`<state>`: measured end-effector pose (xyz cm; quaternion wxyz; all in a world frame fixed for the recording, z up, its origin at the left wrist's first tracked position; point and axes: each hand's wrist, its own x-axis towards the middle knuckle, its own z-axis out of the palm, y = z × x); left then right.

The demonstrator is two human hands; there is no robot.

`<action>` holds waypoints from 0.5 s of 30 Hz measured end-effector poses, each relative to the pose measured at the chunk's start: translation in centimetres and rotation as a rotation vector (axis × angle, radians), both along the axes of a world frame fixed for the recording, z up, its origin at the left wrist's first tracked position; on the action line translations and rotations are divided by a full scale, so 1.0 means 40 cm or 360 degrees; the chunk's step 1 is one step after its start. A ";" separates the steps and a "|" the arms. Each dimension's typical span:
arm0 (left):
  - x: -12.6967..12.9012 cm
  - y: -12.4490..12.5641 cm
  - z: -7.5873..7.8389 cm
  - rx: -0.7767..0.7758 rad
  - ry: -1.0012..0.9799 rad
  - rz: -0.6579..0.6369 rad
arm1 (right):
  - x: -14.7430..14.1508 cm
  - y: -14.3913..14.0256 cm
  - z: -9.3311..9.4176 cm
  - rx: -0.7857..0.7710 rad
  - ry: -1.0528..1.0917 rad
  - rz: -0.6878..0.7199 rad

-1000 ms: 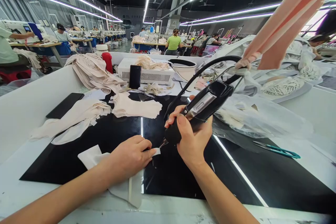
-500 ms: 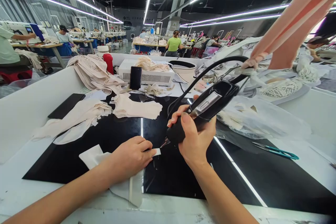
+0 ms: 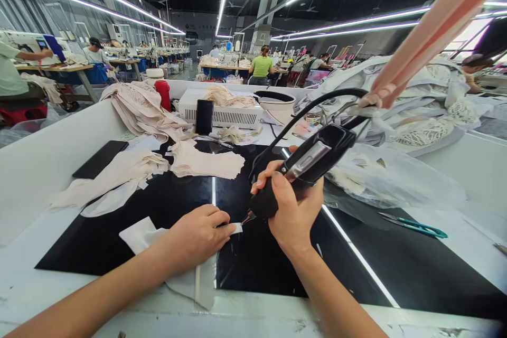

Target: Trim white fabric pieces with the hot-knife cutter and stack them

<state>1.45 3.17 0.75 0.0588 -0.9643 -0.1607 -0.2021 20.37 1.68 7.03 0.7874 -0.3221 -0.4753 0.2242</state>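
My right hand (image 3: pixel 291 206) is wrapped round a black handheld power tool (image 3: pixel 312 161) with a silver switch plate and a pointed metal tip. The tool slants down to the left, its tip at the end of a small white fabric strip (image 3: pixel 238 228). Pinched under the fingers of my left hand (image 3: pixel 204 235), that strip lies against the black mat (image 3: pixel 269 269). The rest of the pale fabric piece (image 3: pixel 140 235) spreads behind and below my left wrist, partly hidden by the forearm. A pink cloth band (image 3: pixel 420 47) is tied to the tool's upper end.
Stacked beige fabric pieces (image 3: pixel 208 161) lie ahead on the mat, with more cloth (image 3: pixel 114 179) at left. Teal-handled snips (image 3: pixel 415 224) and a plastic bag (image 3: pixel 392 179) are at right. A phone (image 3: pixel 204 117) leans on a white box (image 3: pixel 233 116). Other people sit farther off.
The tool and my right hand have shifted slightly left and down, bringing the metal tip onto the strip's end. The pink band has swung a little left. My left hand stays in place.
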 end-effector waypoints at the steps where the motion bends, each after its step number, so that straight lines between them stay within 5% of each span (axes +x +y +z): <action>1: 0.000 0.000 0.000 -0.0003 0.0001 -0.0005 | 0.000 -0.004 0.002 -0.0003 0.0018 0.0002; 15: -0.012 0.003 0.008 -0.0231 -0.0099 -0.0014 | -0.007 -0.022 -0.005 -0.0015 -0.0030 0.0014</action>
